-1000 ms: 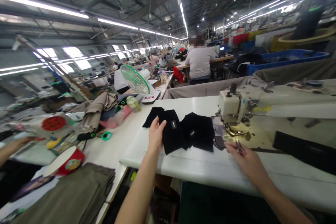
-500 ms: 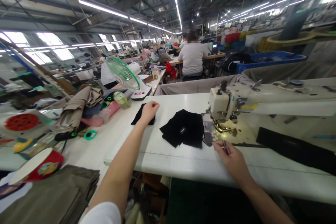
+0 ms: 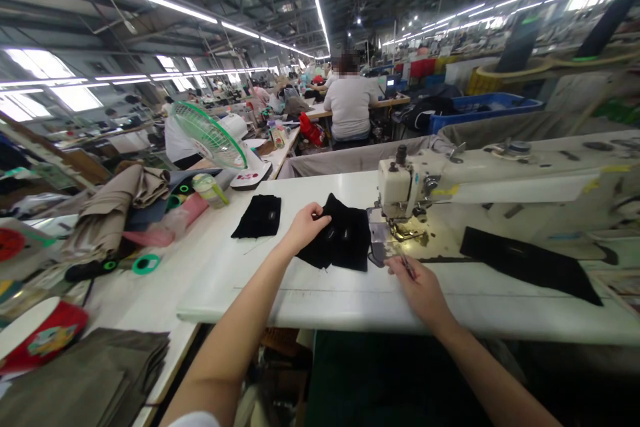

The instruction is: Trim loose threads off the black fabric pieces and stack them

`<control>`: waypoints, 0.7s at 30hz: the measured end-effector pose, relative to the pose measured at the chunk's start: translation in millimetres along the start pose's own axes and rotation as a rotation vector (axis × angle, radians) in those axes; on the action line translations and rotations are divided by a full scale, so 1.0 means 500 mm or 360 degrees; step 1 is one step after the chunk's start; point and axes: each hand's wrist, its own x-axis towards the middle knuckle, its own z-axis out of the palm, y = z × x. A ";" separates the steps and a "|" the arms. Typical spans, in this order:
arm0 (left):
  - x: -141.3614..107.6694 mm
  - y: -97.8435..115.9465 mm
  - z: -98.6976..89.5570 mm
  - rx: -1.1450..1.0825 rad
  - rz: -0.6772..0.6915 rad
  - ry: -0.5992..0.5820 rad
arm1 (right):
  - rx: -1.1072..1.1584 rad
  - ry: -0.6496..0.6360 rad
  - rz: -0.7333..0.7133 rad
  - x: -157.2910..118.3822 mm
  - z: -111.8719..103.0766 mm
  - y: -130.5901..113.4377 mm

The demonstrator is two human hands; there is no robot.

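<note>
- left hand sits on the black stack, fingers curled over it, can't tell if it's actually gripping
- right hand is pinching small snips, near the foot of the sewing machine
- stack's on the white bench, just beside the machine
- black piece lies to its left, long black strip off right

Workshop surroundings, by clock position: 10 o'clock, green-rimmed electric fan; 9 o'clock, crumpled tan fabric; 12 o'clock, seated co-worker; 2 o'clock, blue crate; 7 o'clock, stacked olive fabric.
</note>
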 end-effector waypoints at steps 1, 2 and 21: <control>-0.014 0.011 -0.004 -0.0165 -0.0036 -0.0017 | 0.0040 0.0000 0.0003 0.001 0.001 -0.002; -0.030 0.020 -0.005 -0.0433 -0.0108 -0.0035 | 0.0092 -0.0003 0.0019 0.002 0.002 -0.005; -0.155 0.004 0.094 -0.2245 -0.0669 0.0380 | 0.0566 -0.0122 0.0522 -0.012 0.053 -0.035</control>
